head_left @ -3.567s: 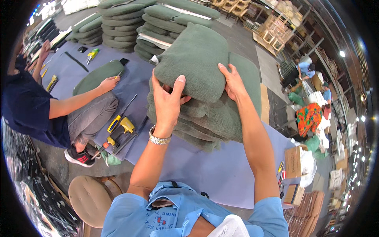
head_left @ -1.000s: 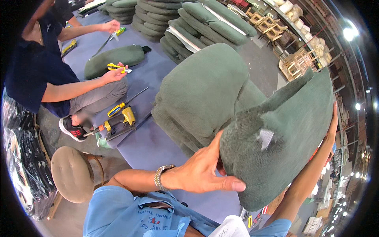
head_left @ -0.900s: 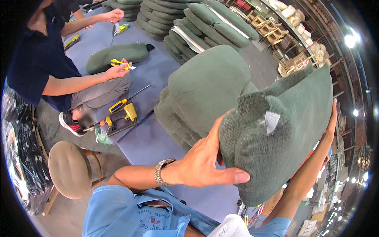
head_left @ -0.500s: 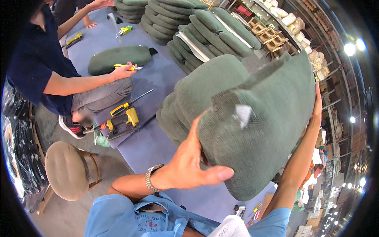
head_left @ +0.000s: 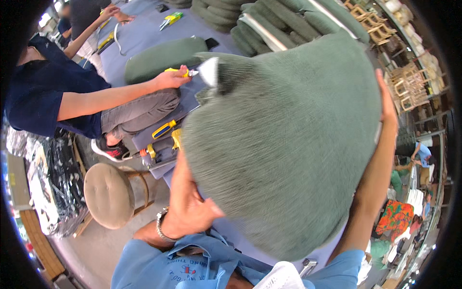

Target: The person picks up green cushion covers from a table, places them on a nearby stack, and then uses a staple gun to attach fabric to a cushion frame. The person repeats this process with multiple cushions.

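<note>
- Holding a big green cushion [head_left: 288,144] up close, both hands press on its sides.
- Left hand [head_left: 190,207] lies flat under its lower left edge, fingers hidden behind it.
- Right hand [head_left: 387,103] grips its far right edge, fingers curled round it.
- Nearby, another person's hand [head_left: 168,78] holds a yellow tool [head_left: 179,72].

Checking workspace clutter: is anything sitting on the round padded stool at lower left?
No. The round stool shows a bare tan top, standing on the floor beside the co-worker's shoe.
</note>
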{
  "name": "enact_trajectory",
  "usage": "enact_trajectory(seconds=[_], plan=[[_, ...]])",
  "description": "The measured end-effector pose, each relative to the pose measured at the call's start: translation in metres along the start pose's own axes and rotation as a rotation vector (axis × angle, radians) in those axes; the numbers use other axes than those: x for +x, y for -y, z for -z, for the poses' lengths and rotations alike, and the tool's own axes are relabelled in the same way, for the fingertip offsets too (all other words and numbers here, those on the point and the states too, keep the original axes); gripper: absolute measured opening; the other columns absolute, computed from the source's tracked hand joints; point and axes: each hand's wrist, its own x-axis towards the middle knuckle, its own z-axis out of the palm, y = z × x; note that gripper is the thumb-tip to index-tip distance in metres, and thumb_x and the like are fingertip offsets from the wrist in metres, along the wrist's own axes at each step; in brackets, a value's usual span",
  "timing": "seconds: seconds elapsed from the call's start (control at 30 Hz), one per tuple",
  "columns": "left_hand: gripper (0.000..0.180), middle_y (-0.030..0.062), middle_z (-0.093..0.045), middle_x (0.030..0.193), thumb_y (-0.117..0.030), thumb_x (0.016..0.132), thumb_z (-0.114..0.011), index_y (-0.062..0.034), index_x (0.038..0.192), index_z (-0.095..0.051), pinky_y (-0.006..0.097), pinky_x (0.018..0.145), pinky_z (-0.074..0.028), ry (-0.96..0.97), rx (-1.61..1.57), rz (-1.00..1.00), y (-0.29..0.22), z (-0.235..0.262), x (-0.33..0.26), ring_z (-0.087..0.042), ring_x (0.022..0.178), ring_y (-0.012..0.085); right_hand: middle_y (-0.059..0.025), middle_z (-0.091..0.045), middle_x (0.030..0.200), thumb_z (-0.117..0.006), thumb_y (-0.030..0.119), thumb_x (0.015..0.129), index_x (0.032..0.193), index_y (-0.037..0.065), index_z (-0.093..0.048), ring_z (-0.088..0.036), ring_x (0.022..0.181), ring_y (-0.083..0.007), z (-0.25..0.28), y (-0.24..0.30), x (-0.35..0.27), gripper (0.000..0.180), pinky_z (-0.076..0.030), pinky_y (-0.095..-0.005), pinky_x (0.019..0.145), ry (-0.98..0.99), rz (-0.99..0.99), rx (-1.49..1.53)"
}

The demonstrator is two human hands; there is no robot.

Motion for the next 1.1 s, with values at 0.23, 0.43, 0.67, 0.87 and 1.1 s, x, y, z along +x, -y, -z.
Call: enact_trajectory(seconds=[0.23, 0.43, 0.67, 0.87, 1.1], plan=[[0.107, 0.0199, -0.029, 0.151, -0.052, 0.076, -0.084, 0.0060, 0.149, -0.033, 0.042, 0.109, -0.031, 0.191, 0.119, -0.098, 0.030, 0.005, -0.010, -0.038, 0.136, 0.0330, -0.0154, -0.059, 0.137, -0.052, 0.076, 0.088, 0.139, 0.003, -0.057, -0.061, 0.116, -0.0324, 0.025, -0.046, 0.014, 0.089, -0.049, -0.0433, 0.099, 0.295, 0.001, 0.679], [0.088, 0.0162, -0.040, 0.149, -0.055, 0.085, -0.072, -0.0007, 0.147, -0.041, 0.044, 0.111, -0.036, -0.011, -0.346, 0.065, 0.066, 0.016, -0.049, -0.043, 0.136, 0.0312, -0.0152, -0.060, 0.136, -0.050, 0.075, 0.091, 0.138, 0.003, -0.058, -0.061, 0.115, -0.0315, -0.014, -0.047, 0.027, 0.086, -0.049, -0.0439, 0.098, 0.257, 0.098, 0.863], [0.079, 0.0115, -0.051, 0.146, -0.064, 0.094, -0.052, -0.0068, 0.148, -0.044, 0.043, 0.108, -0.042, 0.028, -0.516, 0.251, 0.070, 0.049, -0.024, -0.049, 0.132, 0.0270, -0.0145, -0.060, 0.137, -0.046, 0.072, 0.094, 0.138, 0.003, -0.058, -0.060, 0.117, -0.0303, 0.054, -0.008, -0.085, 0.083, -0.047, -0.0441, 0.101, -0.025, 0.152, 0.732], [0.079, 0.0110, -0.051, 0.146, -0.065, 0.095, -0.049, -0.0070, 0.148, -0.043, 0.043, 0.109, -0.042, 0.077, -0.532, 0.255, 0.074, 0.090, 0.001, -0.049, 0.133, 0.0266, -0.0128, -0.046, 0.152, -0.044, 0.066, 0.098, 0.151, 0.002, -0.040, -0.049, 0.135, -0.0284, 0.168, -0.041, -0.230, 0.083, -0.040, -0.0452, 0.111, 0.391, 0.532, 0.805], [0.080, 0.0104, -0.050, 0.147, -0.066, 0.096, -0.046, -0.0073, 0.149, -0.042, 0.042, 0.109, -0.041, -0.053, -0.408, 0.198, 0.056, 0.191, -0.034, -0.049, 0.133, 0.0262, -0.0124, -0.044, 0.154, -0.045, 0.064, 0.099, 0.152, 0.003, -0.038, -0.047, 0.137, -0.0283, 0.088, -0.084, -0.412, 0.082, -0.038, -0.0450, 0.112, -0.273, 0.293, 0.786]])
